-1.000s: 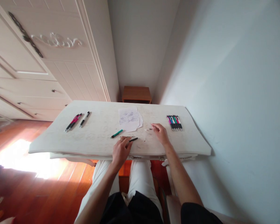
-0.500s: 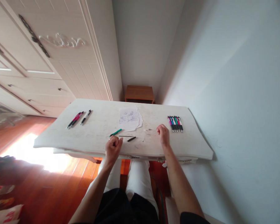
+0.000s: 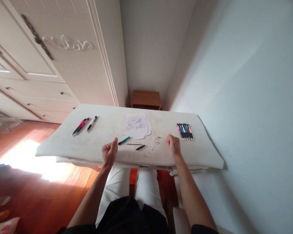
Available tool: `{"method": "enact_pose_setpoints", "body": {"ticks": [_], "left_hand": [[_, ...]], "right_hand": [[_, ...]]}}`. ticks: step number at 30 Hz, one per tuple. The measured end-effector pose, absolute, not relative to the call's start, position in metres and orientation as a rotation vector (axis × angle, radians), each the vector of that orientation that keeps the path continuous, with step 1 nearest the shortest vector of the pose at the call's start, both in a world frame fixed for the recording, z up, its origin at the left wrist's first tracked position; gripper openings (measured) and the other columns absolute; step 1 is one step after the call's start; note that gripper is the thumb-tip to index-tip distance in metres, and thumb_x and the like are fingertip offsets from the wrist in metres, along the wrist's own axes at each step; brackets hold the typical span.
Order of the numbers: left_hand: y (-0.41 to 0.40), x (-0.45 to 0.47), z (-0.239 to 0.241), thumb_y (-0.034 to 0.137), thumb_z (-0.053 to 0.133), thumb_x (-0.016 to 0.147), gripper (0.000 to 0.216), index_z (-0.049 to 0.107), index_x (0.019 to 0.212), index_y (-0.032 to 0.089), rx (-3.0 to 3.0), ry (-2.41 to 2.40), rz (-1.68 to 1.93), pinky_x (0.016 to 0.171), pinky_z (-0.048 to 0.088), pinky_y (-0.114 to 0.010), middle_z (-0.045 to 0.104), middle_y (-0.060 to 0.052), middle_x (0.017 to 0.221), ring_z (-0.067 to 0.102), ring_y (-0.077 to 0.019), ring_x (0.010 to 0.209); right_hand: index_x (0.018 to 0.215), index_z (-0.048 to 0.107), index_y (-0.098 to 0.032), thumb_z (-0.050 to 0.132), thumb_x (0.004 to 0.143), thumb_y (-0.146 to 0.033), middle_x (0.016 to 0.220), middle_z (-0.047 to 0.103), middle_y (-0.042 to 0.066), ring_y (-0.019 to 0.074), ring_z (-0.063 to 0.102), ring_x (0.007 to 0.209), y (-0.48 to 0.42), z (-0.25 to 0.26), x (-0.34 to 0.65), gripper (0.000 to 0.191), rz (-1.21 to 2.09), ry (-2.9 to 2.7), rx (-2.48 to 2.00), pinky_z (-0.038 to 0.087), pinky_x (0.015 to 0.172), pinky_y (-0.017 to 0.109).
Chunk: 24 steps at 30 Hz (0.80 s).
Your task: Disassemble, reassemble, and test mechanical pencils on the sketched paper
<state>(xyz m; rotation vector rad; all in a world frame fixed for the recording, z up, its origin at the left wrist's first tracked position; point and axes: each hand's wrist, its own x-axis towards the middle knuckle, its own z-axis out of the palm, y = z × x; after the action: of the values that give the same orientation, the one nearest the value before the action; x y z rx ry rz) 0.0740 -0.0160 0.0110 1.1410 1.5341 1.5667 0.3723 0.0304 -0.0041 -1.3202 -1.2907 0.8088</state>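
Note:
My left hand (image 3: 109, 151) is a fist with the thumb on top, at the table's near edge, just left of a teal pen barrel (image 3: 124, 140); nothing shows in it. On the right, my right hand (image 3: 173, 144) is also closed over the tabletop, with no object visible in its fingers. Between the hands lie a thin dark pen refill (image 3: 134, 144) and a short black pen part (image 3: 140, 147). Behind them are scribbled paper sheets (image 3: 137, 126). A row of several pens (image 3: 185, 132) stretches beyond my right hand.
Two pink-and-black pens (image 3: 80, 126) and a white-and-black pen (image 3: 91, 124) lie at the left of the white table (image 3: 107, 120). Small dark bits are near the paper. A cabinet (image 3: 88, 78) stands left, a wall (image 3: 246, 113) right, a wooden box (image 3: 146, 98) behind.
My left hand has shifted left, away from the teal barrel, and its thumb now points up. My right hand stays closed in about the same place. The view has shifted slightly.

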Motion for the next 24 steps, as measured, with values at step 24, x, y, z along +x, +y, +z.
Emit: {"method": "enact_pose_setpoints", "body": {"ticks": [24], "left_hand": [[0.006, 0.016, 0.014, 0.045, 0.047, 0.082, 0.048, 0.017, 0.054, 0.021, 1.604, 1.642, 1.246, 0.045, 0.014, -0.025, 0.014, 0.004, 0.051, 0.017, -0.008, 0.048]], "right_hand": [[0.034, 0.04, -0.024, 0.039, 0.081, -0.031, 0.038, 0.047, 0.001, 0.0165, 0.054, 0.052, -0.014, -0.014, 0.352, 0.047, 0.482, -1.042, -1.407, 0.043, 0.056, 0.027]]}}
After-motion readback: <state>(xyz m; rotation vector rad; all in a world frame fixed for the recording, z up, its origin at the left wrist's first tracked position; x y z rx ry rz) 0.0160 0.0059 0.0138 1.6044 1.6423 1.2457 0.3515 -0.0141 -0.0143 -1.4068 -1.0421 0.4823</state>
